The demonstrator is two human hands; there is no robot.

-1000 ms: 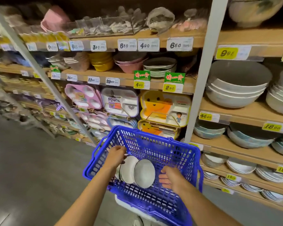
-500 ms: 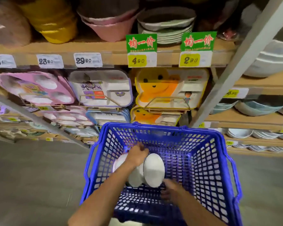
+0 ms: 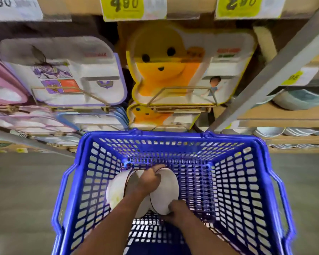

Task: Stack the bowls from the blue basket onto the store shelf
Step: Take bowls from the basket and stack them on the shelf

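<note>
Grasping upright bowls (image 3: pixel 168 188) in blue basket (image 3: pixel 173 135), left hand (image 3: pixel 145 181) over rims, right hand (image 3: pixel 177 211) below; could slide apart and chip if lifted unevenly.

Person shows only as two forearms and two hands. Left hand (image 3: pixel 145 181): bare, its back and knuckles toward the camera. Right hand (image 3: pixel 176 211): bare too, knuckles rounded. Left forearm (image 3: pixel 114 227) and right forearm (image 3: pixel 201 236): uncovered all the way to the lower edge of view (what is worn higher up cannot be told). Nails and finer detail blurred.
</note>
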